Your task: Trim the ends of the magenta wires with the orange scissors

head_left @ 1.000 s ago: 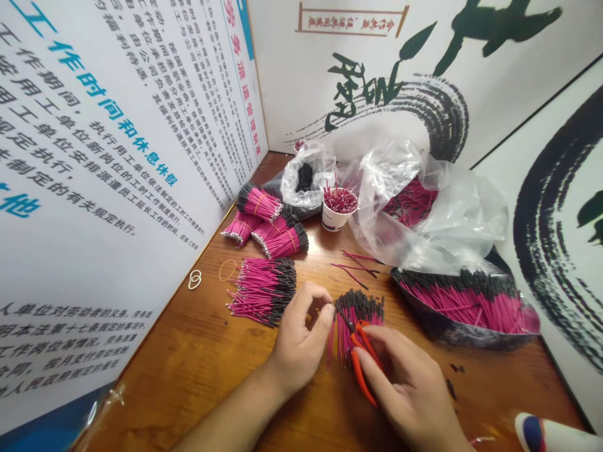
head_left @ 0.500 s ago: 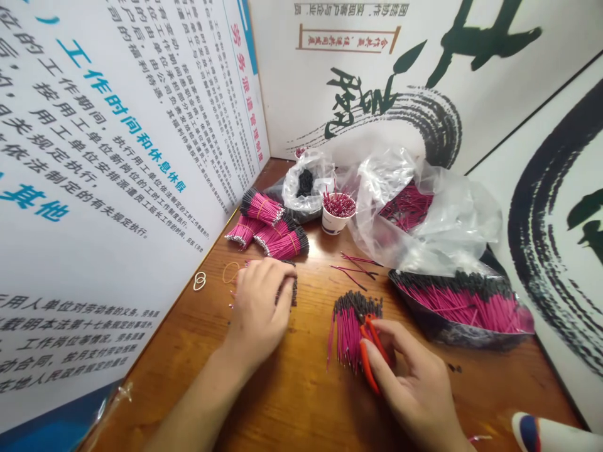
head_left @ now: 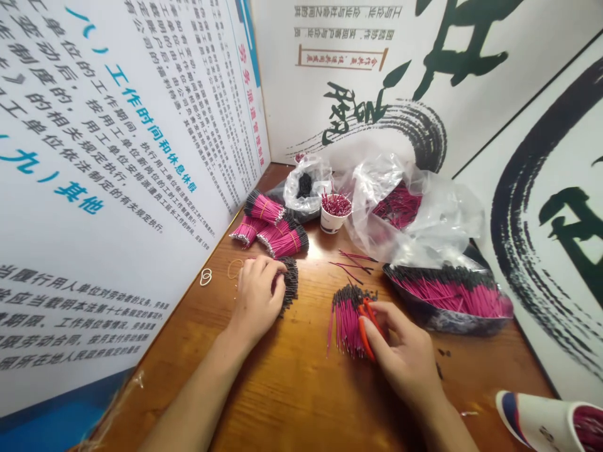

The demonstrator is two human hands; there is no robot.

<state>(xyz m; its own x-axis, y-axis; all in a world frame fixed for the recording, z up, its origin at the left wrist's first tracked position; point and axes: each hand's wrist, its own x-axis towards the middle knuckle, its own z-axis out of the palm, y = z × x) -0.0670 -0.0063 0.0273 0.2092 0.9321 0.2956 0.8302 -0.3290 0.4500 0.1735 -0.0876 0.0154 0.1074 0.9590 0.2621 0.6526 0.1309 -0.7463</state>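
My left hand [head_left: 259,298] is curled over a bundle of pink wires with black ends [head_left: 291,282]; the black ends stick out to its right, and the palm hides the rest. In my right hand [head_left: 400,345] are small scissors or pliers with red-orange handles [head_left: 366,336], their tips hidden among black wire ends. Beneath and left of them a loose pile of pink wires [head_left: 346,320] lies on the table, black ends away from me. Tied bundles [head_left: 282,238] are stacked beyond my left hand.
A paper cup [head_left: 333,216] of wires stands between clear plastic bags [head_left: 447,213]. A dark tray [head_left: 452,320] full of wires sits at right. Another cup [head_left: 537,417] lies at lower right. Loose wires [head_left: 353,263] and white bands [head_left: 206,277] rest on the wooden table [head_left: 282,389].
The view has shifted slightly. More black wire ends show beside my left hand, which still covers the bundle. My right hand keeps the red-handled tool at the loose pile.
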